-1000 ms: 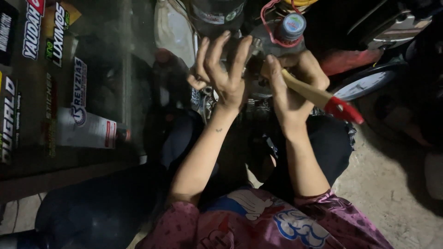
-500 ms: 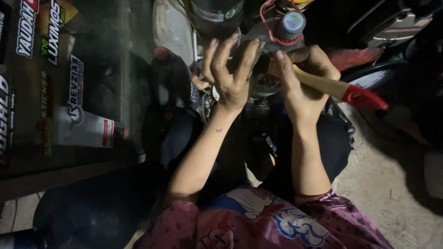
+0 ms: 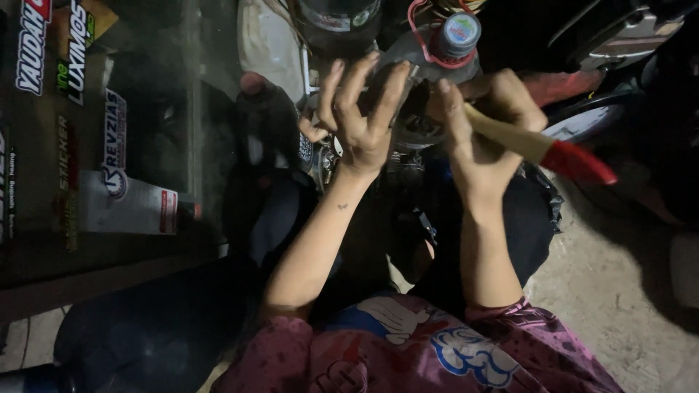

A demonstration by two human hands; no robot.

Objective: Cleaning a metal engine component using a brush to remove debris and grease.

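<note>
Brush (image 3: 542,149) is the thing we work with; its handle is wood with a red end. Going from left to right: our left hand (image 3: 360,120) is open, the fingers spread, and it rests on a dark metal part (image 3: 415,127) just beside the grip. Our right hand (image 3: 484,135) is closed around the brush. The long axis runs from this fist down and outward to the right; the bristle end is hidden, so we cannot tell its place. A bottle (image 3: 451,44) stands just beyond both hands.
</note>
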